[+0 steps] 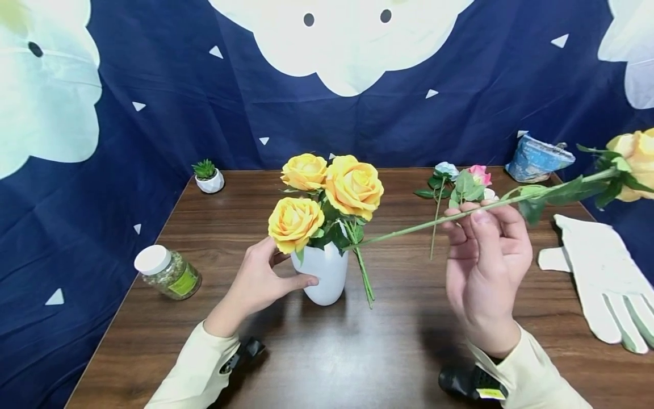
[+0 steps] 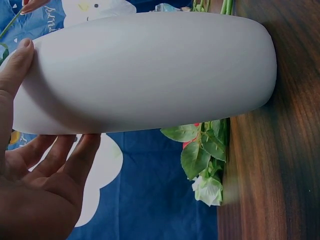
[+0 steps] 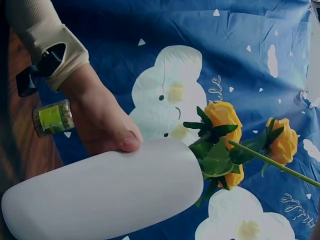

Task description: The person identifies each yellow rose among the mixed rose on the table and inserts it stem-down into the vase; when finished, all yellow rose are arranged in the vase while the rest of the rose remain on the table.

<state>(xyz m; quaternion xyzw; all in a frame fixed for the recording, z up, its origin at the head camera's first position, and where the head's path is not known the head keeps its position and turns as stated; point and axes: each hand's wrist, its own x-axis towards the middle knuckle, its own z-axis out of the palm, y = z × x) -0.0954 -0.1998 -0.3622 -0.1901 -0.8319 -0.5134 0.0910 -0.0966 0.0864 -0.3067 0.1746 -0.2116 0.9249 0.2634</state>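
My left hand [image 1: 258,281] holds a white vase [image 1: 327,278] upright on the table, thumb on its near side and fingers around the left. In the left wrist view, those fingers [image 2: 70,155] lie along the vase's smooth wall. Three yellow roses [image 1: 354,186] stand in the vase, their blooms above its mouth. My right hand [image 1: 487,272] pinches the long green stem [image 1: 409,230] of another yellow rose [image 1: 636,165] between thumb and fingers. That rose lies nearly sideways, bloom at the right edge, its stem end overlapping the vase's rim in the head view.
Blue and pink artificial flowers [image 1: 479,175] lie at the back right, partly behind my right hand. Bare green stems [image 1: 364,272] show just right of the vase. A white glove [image 1: 605,278] and blue pouch [image 1: 537,159] are at right; a lidded jar [image 1: 171,274] and small potted plant [image 1: 208,177] at left.
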